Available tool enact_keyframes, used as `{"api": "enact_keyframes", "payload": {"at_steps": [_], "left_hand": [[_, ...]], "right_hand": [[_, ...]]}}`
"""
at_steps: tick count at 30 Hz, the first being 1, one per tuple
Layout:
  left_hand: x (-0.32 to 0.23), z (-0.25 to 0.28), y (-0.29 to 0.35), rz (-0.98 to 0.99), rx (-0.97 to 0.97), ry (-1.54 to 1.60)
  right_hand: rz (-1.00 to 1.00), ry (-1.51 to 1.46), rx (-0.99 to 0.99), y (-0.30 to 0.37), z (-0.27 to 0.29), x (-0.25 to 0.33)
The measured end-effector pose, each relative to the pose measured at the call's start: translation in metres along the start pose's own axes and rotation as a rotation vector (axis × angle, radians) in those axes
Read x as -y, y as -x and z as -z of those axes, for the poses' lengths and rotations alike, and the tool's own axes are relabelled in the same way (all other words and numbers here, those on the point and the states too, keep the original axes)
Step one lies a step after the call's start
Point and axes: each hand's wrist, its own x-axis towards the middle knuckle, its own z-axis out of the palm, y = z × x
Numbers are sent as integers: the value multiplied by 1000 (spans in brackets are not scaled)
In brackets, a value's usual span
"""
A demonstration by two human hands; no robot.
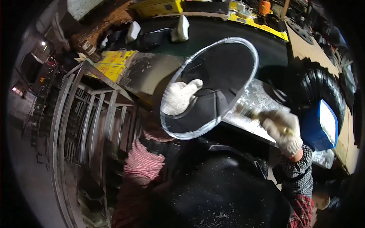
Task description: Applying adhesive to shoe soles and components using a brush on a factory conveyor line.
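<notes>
My left hand [178, 98], in a white knit glove, is closed on the left part of a large oval black piece [232, 64] with a whitish-silver rim. Its thumb lies across the dark face; the other fingers are mostly hidden. The piece is held tilted above the bench. To its lower right, my right hand [283, 129], also gloved and smeared by motion, is closed round what looks like a brush [249, 112]. The brush tip is blurred, close to the piece's lower right rim and above a silvery, foil-like surface [262, 97].
A blue container [323, 125] stands right of my right hand, before a ribbed black tyre-like ring [321, 81]. Metal racks [95, 121] stand at the left. Yellow cardboard [112, 62] lies on the bench. White glove-like shapes [180, 29] are at the back.
</notes>
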Motion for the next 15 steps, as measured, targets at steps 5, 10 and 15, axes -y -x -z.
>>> {"api": "enact_keyframes", "payload": {"at_steps": [5,10,15], "left_hand": [[3,-14,26,-194,156,-94],[6,-27,56,-213,49,160],[9,-50,52,-251,-127,282]], "right_hand": [[-374,-561,-153,38,2,27],[238,51,-680,-1,41,-20],[84,-155,-417,9,21,-40]]}}
